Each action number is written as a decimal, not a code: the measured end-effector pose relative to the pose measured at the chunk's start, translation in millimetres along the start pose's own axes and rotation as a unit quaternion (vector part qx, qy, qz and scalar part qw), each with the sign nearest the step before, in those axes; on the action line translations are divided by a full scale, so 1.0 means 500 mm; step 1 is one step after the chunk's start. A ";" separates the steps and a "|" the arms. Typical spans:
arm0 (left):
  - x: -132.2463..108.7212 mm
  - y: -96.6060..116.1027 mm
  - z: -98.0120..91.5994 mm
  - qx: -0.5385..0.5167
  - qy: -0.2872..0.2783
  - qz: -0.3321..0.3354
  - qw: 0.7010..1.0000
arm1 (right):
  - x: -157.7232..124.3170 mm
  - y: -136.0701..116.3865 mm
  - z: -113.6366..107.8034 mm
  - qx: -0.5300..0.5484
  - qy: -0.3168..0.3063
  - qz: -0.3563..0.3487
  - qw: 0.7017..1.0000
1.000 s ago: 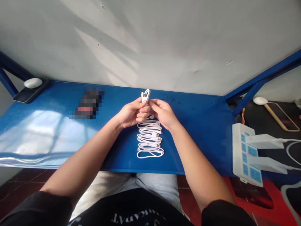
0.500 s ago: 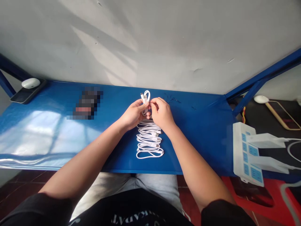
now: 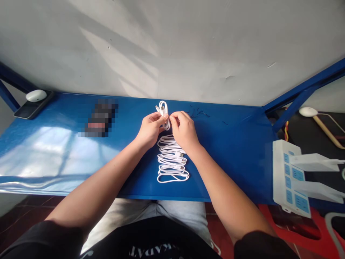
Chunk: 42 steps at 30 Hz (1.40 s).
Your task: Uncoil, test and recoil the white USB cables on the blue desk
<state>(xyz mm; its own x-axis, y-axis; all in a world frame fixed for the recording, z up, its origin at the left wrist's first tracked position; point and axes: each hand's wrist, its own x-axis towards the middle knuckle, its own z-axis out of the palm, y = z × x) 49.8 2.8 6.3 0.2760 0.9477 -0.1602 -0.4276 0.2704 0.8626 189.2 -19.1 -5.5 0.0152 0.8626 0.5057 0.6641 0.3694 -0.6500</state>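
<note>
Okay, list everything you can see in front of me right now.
White USB cable: one looped bundle, white, on the table, top loops in the hands.
Blue metal table: one, blue, beneath the bundle.
Pixelated object: one, colour obscured, on the table left of the hands.
Flat dark device: one, dark, far left table corner.
Round white case: one, white, on the flat dark device.
Power strip: one, white with blue panels, right of the table.
Plug-in chargers: two, white, in the power strip.
Wall: one, grey, behind the table.
Left hand: one, bare, holding the cable.
Right hand: one, bare, fingertips on the cable.
</note>
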 end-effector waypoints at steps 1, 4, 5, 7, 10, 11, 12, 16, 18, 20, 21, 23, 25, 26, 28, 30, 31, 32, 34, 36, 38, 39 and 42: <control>0.000 0.001 -0.001 0.001 -0.003 -0.001 1.000 | 0.000 0.000 0.000 0.002 -0.001 -0.001 1.000; 0.004 0.004 -0.009 -0.009 -0.021 -0.007 1.000 | 0.001 0.001 -0.006 0.031 -0.010 -0.004 0.999; 0.005 0.004 -0.012 -0.017 -0.026 -0.013 0.999 | 0.001 0.001 -0.009 0.047 -0.016 -0.006 0.999; 0.009 0.006 -0.017 -0.031 -0.032 -0.031 0.999 | 0.003 0.003 -0.017 0.079 -0.034 -0.010 0.996; 0.014 0.006 -0.024 -0.037 -0.039 -0.060 0.997 | 0.005 0.006 -0.029 0.102 -0.054 -0.008 0.993; 0.015 0.006 -0.026 -0.035 -0.041 -0.066 0.996 | 0.005 0.007 -0.032 0.100 -0.054 -0.007 0.993; 0.016 0.005 -0.027 -0.034 -0.043 -0.070 0.996 | 0.005 0.008 -0.034 0.096 -0.052 -0.009 0.994; 0.014 0.006 -0.026 -0.039 -0.052 -0.081 0.995 | 0.007 0.011 -0.032 0.056 -0.037 -0.042 0.997; 0.011 0.008 -0.023 -0.041 -0.052 -0.087 0.994 | 0.007 0.013 -0.027 0.015 -0.021 -0.066 0.997; 0.009 0.010 -0.020 -0.041 -0.045 -0.091 0.994 | 0.008 0.015 -0.020 -0.027 -0.003 -0.090 0.996; 0.008 0.010 -0.020 -0.041 -0.040 -0.091 0.994 | 0.009 0.016 -0.017 -0.042 0.002 -0.103 0.994; 0.008 0.011 -0.020 -0.041 -0.027 -0.089 0.995 | 0.010 0.018 -0.012 -0.055 -0.002 -0.128 0.990; 0.009 0.010 -0.022 -0.036 -0.016 -0.091 0.995 | 0.011 0.022 -0.010 -0.051 -0.027 -0.147 0.987; 0.010 0.011 -0.023 -0.032 -0.014 -0.095 0.995 | 0.011 0.024 -0.009 -0.048 -0.043 -0.151 0.987; 0.011 0.011 -0.024 -0.022 -0.014 -0.104 0.994 | 0.012 0.028 -0.011 -0.040 -0.066 -0.151 0.985; 0.012 0.013 -0.026 -0.014 -0.015 -0.109 0.994 | 0.011 0.030 -0.013 -0.035 -0.075 -0.150 0.985; 0.012 0.013 -0.027 -0.010 -0.015 -0.108 0.994 | 0.011 0.030 -0.014 -0.034 -0.077 -0.149 0.985; 0.012 0.013 -0.027 -0.005 -0.015 -0.106 0.994 | 0.011 0.030 -0.015 -0.032 -0.078 -0.149 0.985; 0.012 0.014 -0.029 0.010 -0.014 -0.103 0.995 | 0.011 0.029 -0.015 -0.027 -0.077 -0.150 0.985; 0.010 0.015 -0.029 0.038 -0.008 -0.102 0.994 | 0.011 0.028 -0.014 -0.021 -0.072 -0.155 0.985; 0.008 0.015 -0.028 0.082 0.002 -0.091 0.993 | 0.011 0.028 -0.012 -0.013 -0.060 -0.159 0.985; 0.007 0.015 -0.027 0.103 0.005 -0.078 0.992 | 0.011 0.028 -0.012 -0.010 -0.051 -0.156 0.986; 0.006 0.010 -0.026 0.150 -0.006 -0.027 0.988 | 0.010 0.027 -0.013 0.003 -0.022 -0.129 0.991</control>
<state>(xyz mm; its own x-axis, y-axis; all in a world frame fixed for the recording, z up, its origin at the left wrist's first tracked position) 37.4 9.3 3.8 0.3027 0.9307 -0.2053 -0.1375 0.2558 0.9569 203.2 -12.0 -8.0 -0.1868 0.7536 0.6302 0.6368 0.5814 -0.5064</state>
